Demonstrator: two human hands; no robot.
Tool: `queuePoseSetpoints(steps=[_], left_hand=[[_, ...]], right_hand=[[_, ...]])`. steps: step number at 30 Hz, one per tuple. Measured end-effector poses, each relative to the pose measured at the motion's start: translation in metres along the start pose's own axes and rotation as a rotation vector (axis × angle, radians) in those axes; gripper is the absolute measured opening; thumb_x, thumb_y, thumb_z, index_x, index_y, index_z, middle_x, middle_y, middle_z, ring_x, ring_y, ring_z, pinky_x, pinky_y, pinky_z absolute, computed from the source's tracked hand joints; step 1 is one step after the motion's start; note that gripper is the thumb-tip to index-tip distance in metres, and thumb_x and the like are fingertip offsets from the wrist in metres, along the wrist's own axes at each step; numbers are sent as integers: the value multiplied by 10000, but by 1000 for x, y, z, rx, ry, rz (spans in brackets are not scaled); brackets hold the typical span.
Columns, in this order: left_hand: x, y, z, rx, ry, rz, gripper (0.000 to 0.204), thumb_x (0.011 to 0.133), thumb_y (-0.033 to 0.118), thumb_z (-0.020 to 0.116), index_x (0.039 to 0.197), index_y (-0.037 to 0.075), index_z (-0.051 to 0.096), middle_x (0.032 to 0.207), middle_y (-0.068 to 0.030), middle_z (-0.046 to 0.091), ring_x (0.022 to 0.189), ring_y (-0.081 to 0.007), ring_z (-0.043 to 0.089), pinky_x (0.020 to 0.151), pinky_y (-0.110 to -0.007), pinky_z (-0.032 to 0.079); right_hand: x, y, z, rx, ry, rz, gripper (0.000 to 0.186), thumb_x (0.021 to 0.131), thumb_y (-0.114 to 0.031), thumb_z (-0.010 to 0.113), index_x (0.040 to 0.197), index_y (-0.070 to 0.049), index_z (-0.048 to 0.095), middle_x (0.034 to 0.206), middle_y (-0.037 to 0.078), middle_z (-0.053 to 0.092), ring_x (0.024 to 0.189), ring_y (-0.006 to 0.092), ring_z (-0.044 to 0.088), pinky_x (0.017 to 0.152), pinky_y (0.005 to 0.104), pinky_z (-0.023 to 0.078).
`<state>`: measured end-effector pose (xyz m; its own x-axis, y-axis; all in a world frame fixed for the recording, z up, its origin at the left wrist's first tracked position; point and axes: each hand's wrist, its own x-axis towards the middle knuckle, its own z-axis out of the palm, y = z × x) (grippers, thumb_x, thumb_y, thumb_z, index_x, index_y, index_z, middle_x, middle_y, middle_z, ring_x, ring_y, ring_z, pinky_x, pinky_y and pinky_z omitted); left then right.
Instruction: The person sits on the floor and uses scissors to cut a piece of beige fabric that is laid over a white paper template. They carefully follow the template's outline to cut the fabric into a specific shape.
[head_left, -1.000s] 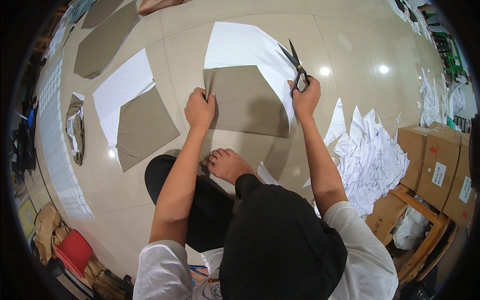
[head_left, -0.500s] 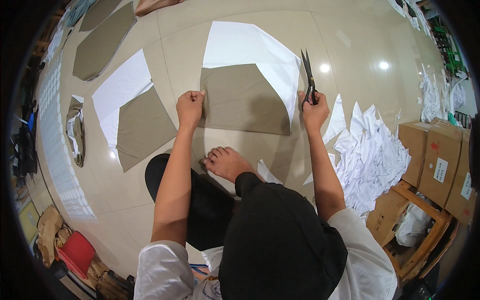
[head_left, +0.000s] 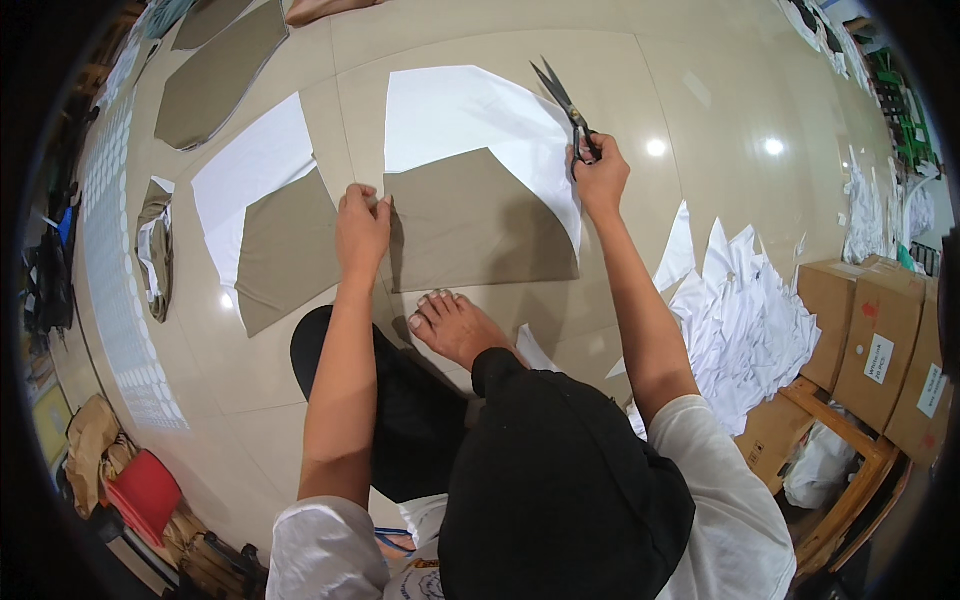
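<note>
One brown cloth piece [head_left: 480, 230] lies flat on the tiled floor [head_left: 500, 48], in front of the person, covering the near part of a larger white cloth [head_left: 450, 110], whose far part shows beyond it and in a narrowing strip along its right side. At the brown piece's left edge is the left hand [head_left: 363, 225], its fingers bent and the thumb near the cloth; whether it pinches the fabric or only rests beside it, I cannot tell. By the white cloth's right edge, the right hand [head_left: 602, 175] is closed around the handles of the black scissors [head_left: 568, 100], whose blades stand slightly apart and point away from the person and to the left. Just beside the brown piece's near edge is a bare foot [head_left: 460, 325].

To the left, a second brown piece [head_left: 288, 250] partly covers a second white cloth [head_left: 255, 150]. Farther toward the floor's far left corner lies a long brown piece [head_left: 222, 85], and nearer the left edge a rolled brown and white bundle [head_left: 155, 250] sits beside a pale patterned strip [head_left: 125, 300]. On the right, white scraps [head_left: 745, 320] are heaped next to stacked cardboard boxes [head_left: 875, 330] at the floor's right edge, with a wooden frame [head_left: 850, 450] just below them
</note>
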<state>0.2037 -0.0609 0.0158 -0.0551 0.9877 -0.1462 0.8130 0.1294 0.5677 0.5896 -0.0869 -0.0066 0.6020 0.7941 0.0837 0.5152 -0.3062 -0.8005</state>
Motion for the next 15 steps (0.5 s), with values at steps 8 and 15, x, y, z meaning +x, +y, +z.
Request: queuePoseSetpoints(steps=[8,15], left_hand=[[22,1,8,-61,12,158,184,1026,194,775,1153,84,698,1077,-95,702,928,-297,732,828,-452,579],[27,-3,14,-89,43,153,149,1013,181,793,1073,67,718,1059,-100,701,921,-287,736,825,-441,579]], right_hand=[[21,-7,9,-130,-113,-8,341,811,27,768,1148,-22,739,1005,109,831,839,266,769,829,392,609],[22,-3,5,-109,-126,-38,338,816,37,759,1146,-34,738,996,110,831,838,264,773,827,390,608]])
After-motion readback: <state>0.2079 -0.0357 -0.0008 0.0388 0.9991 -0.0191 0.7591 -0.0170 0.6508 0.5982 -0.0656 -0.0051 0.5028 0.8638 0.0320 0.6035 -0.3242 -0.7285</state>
